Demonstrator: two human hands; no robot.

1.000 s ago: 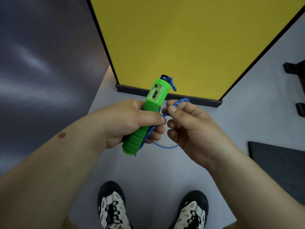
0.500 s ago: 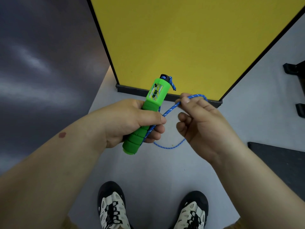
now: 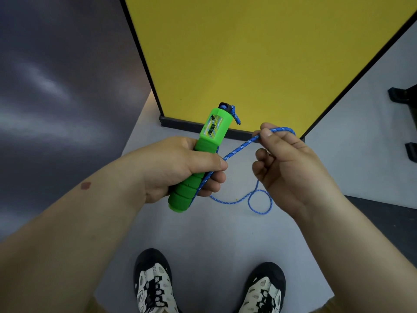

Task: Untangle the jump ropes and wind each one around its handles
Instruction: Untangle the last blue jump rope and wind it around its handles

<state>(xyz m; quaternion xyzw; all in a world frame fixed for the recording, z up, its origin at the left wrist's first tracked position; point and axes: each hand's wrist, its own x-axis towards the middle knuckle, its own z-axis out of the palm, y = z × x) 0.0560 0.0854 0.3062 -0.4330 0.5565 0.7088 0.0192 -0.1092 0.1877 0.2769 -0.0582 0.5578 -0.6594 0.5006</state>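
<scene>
Since the earlier frame, the blue rope (image 3: 239, 148) is being drawn further out to the right by the right hand (image 3: 291, 168), and a small loop is now hanging below it. The rope is being pinched between thumb and forefinger. The green handle (image 3: 198, 163) is being gripped by the curled fingers of the left hand (image 3: 178, 168), tilted, above the grey floor (image 3: 209, 231) and the shoes (image 3: 155, 288).

Bright green foam-grip jump-rope handle (image 3: 198, 163); blue cord flecked white (image 3: 239, 147) at its 3 o'clock. Yellow black-edged panel (image 3: 259, 55) at 12; black-and-cream laced shoes (image 3: 153, 283) at 6, on pale grey floor (image 3: 214, 233).
</scene>
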